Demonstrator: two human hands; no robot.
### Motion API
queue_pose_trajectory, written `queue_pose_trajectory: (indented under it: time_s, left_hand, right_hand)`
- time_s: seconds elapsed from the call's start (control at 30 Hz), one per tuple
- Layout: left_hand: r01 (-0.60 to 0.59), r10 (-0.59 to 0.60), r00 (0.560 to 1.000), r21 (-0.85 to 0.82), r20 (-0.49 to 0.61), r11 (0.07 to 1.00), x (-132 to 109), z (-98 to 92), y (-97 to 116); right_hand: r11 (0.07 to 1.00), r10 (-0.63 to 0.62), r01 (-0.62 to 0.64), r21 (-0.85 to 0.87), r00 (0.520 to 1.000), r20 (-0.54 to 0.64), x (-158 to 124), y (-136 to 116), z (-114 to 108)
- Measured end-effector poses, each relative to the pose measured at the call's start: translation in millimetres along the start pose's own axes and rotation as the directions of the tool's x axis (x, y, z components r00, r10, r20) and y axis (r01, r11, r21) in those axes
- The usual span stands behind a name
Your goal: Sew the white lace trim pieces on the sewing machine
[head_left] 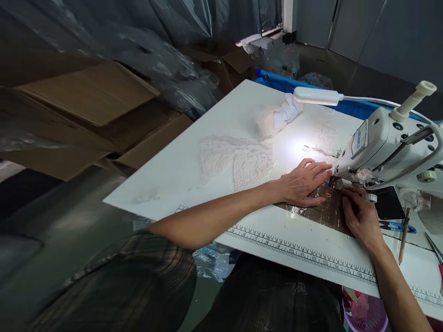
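One white tabletop point(214, 120) fills the view, with one printed ruler strip point(304, 253) along its near edge, likely for measuring cuts. At least two cardboard boxes point(90, 92) sit off to the left, out of the way. One sewing machine point(384, 143) stands at the right. One gooseneck lamp point(316, 96) is bent over it to light the needle area.

Two lace pieces point(238, 159) lie flat mid-tabletop, and one white wad point(277, 119) sits under the lamp, within reach.

One brown glossy piece point(323, 210) lies at the needle. The left hand point(302, 183) is flat on it, fingers straight and close together, pressing to steady it. The right hand point(362, 216) rests on its near side, fingers bent with tips down to guide it; whether they pinch it cannot be told.

One pencil point(404, 235) and one pair of blue snips point(398, 226) are parked right of the hands.
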State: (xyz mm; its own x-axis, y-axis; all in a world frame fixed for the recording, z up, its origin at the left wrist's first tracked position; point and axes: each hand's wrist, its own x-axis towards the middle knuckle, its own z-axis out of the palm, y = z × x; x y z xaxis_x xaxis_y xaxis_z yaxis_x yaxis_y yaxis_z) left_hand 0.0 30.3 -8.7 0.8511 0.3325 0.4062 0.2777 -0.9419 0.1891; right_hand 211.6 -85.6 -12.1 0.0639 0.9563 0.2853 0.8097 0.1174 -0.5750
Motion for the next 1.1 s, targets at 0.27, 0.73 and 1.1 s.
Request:
queue_pose_trajectory:
  time_s: [0.27,0.73,1.1]
  left_hand:
    - [0.155,-0.156,0.988,0.071,0.002,0.985,15.1,5.5,-12.3]
    - [0.293,-0.301,0.952,0.119,0.049,0.949,37.6,-44.0,-74.1]
    - [0.750,-0.736,0.639,-0.033,-0.226,0.661,-99.6,-129.1,-73.6]
  right_hand:
    - [0.950,-0.264,0.245,-0.191,0.961,-0.081,-2.3,0.5,11.0]
    - [0.953,-0.269,0.248,-0.174,0.957,-0.109,0.2,14.2,15.6]
    - [0.937,-0.300,0.278,-0.213,0.951,-0.078,1.0,24.9,16.1]
